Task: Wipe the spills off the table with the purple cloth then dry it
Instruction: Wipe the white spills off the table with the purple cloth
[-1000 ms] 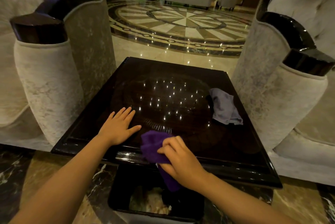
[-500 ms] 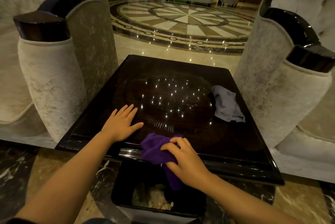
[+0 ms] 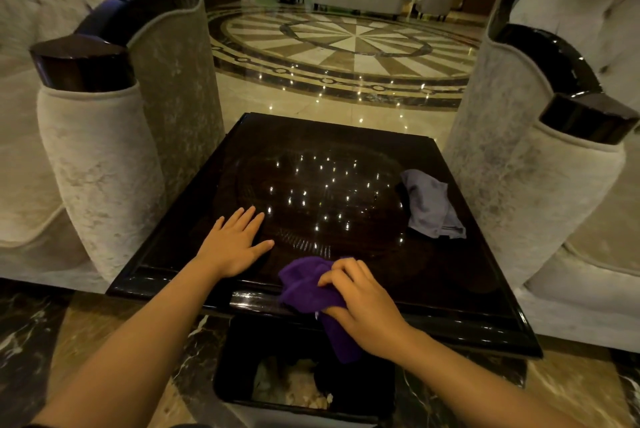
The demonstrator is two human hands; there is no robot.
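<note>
A glossy dark square table stands between two armchairs and reflects many ceiling lights. My right hand grips a bunched purple cloth at the table's near edge; one end of the cloth hangs over the rim. My left hand lies flat on the tabletop at the near left, fingers spread, holding nothing. A grey cloth lies crumpled near the table's right side. No spill is discernible on the dark surface.
A black bin with crumpled waste inside sits on the floor just below the table's near edge. Pale upholstered armchairs flank the table closely on both sides. Polished marble floor stretches beyond.
My right hand and the purple cloth have stayed at the near edge, shifting only slightly onto the table. The left hand has stayed flat. The camera has tilted a little.
</note>
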